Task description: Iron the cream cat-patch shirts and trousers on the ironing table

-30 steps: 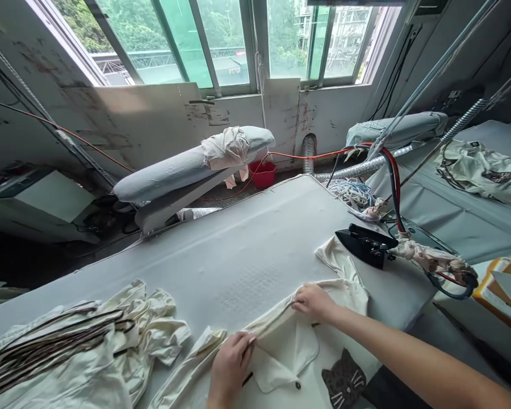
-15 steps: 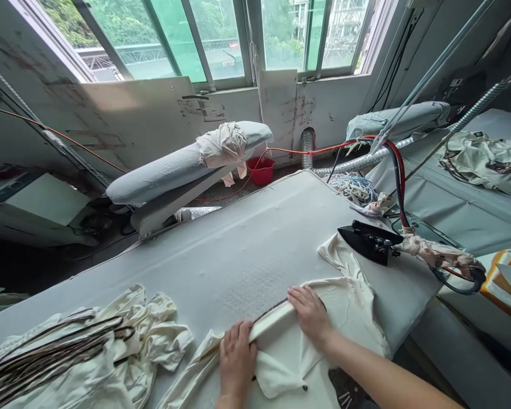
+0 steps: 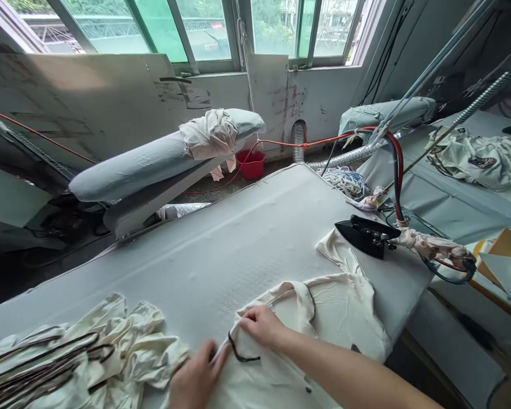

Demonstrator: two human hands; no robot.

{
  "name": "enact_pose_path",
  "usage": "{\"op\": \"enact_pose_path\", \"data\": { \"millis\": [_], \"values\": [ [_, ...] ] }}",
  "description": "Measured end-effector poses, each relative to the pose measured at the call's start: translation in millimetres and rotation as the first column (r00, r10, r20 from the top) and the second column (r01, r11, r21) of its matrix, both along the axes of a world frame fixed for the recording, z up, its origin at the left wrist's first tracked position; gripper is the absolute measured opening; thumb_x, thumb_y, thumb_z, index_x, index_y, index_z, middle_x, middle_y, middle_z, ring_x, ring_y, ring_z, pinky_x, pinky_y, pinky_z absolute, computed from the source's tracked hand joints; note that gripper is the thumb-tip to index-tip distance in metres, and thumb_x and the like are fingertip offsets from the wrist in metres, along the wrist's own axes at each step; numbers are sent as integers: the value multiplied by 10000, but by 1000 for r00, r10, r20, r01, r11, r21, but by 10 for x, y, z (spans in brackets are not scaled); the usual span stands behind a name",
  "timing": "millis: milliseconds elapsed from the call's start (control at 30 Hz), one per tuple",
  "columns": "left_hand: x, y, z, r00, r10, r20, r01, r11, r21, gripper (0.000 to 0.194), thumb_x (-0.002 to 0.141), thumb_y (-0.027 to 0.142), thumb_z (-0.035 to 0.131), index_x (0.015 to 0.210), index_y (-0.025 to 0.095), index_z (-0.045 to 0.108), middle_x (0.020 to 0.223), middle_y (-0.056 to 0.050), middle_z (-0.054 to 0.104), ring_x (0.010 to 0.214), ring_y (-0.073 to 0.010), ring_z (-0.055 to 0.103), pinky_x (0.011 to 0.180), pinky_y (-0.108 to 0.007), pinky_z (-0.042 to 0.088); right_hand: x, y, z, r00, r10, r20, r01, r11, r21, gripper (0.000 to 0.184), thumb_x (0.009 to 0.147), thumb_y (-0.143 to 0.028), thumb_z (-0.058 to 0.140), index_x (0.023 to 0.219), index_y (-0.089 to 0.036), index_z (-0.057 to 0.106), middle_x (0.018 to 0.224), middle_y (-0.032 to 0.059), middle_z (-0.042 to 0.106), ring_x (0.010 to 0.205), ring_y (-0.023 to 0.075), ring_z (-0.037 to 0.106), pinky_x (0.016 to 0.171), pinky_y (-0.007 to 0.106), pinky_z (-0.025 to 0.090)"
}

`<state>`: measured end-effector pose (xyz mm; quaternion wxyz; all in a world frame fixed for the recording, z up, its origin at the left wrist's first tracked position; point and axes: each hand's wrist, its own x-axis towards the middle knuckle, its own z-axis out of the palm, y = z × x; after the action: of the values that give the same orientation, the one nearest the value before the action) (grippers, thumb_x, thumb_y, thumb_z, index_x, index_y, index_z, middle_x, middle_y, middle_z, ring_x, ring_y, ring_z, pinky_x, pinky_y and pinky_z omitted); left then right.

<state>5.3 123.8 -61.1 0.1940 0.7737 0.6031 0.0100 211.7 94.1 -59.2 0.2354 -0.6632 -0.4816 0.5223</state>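
Closer to the left hand than before, the right hand now pinches the edge of the cream garment, thumb and fingers clamped on the fabric. Blurred, the left hand is at the same edge; whether its fingers are closed, I cannot tell. The garment lies on the pale worktop, between the crumpled cream pile and the black iron beside its sleeve.
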Motion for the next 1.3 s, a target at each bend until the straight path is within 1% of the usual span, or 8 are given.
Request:
{"op": "enact_pose_path", "data": {
  "millis": [133, 267, 400, 600, 767, 933, 1100, 1300],
  "values": [
    [291, 58, 97, 956, -11, 294, -31, 990, 140, 452, 887, 625, 422, 815, 256, 675, 843, -66, 712, 796, -255, 663, 769, -349, 458, 378, -453, 106, 980, -198, -34, 197, 920, 340, 250, 980, -340, 501, 951, -207, 711, 821, 17, 712, 757, 157, 638, 714, 260, 474],
    [1628, 10, 150, 873, 172, 456, 67, 885, -461, 655, 905, 731, 298, 742, 214, 665, 591, -38, 593, 561, -204, 571, 571, -311, 411, 691, -1109, -27, 930, -117, 349, -90, 846, 525, 124, 911, -284, 596, 860, -215, 686, 810, 33, 688, 793, 191, 630, 770, 310, 478],
    [2410, 84, -8, 852, 268, 449, 44, 819, -572, 599, 955, 611, 264, 527, 238, 452, 432, 27, 364, 412, -145, 379, 490, -290, 333, 1211, -1278, -166, 863, 89, 498, -338, 834, 436, 84, 860, -224, 621, 833, -230, 700, 832, 28, 726, 803, 202, 667, 740, 299, 508],
    [2147, -49, 171, 853, 244, 461, -71, 929, -362, 521, 956, 548, 341, 667, 220, 624, 619, -29, 605, 656, -219, 614, 668, -324, 458, 3381, -571, 551, 581, -542, 608, 26, 758, 651, 475, 990, -379, 453, 1345, -102, 605, 1432, 218, 585, 1380, 318, 489, 1130, 477, 392],
    [1469, -1196, -37, 925, 61, 375, -144, 969, 200, 417, 982, 455, 415, 1178, 238, 712, 1207, -106, 728, 1191, -288, 641, 1033, -441, 475, 4437, -261, 746, 579, -216, 786, 74, 974, 213, 539, 1001, -557, 433, 1307, -178, 664, 1264, 193, 700, 1122, 353, 664, 925, 454, 502],
    [828, -1817, -404, 932, -31, 361, -98, 938, 332, 376, 938, 354, 506, 1273, 313, 671, 1394, -72, 661, 1347, -291, 567, 1116, -482, 458, 4021, -605, 1177, 729, 43, 684, -124, 990, 70, 406, 938, -516, 565, 1147, -202, 717, 1089, 135, 759, 911, 264, 717, 725, 303, 513],
    [1466, -789, 77, 690, 421, 589, -340, 907, -250, 295, 888, 511, 571, 950, 230, 634, 1030, -86, 774, 1008, -266, 727, 902, -400, 567, 2513, -897, 1456, 726, 329, 604, -399, 917, -21, 373, 887, -573, 596, 1012, -248, 731, 913, 88, 762, 785, 268, 704, 643, 309, 464],
    [2389, 258, 180, 698, 523, 489, -166, 782, -600, 246, 824, 319, 687, 779, 226, 464, 580, 7, 651, 550, -164, 658, 525, -248, 477, 1193, -971, 891, 669, 543, 508, -550, 821, -154, 389, 773, -547, 726, 1006, -240, 781, 827, 92, 765, 724, 293, 709, 616, 346, 495]
  ]
}}
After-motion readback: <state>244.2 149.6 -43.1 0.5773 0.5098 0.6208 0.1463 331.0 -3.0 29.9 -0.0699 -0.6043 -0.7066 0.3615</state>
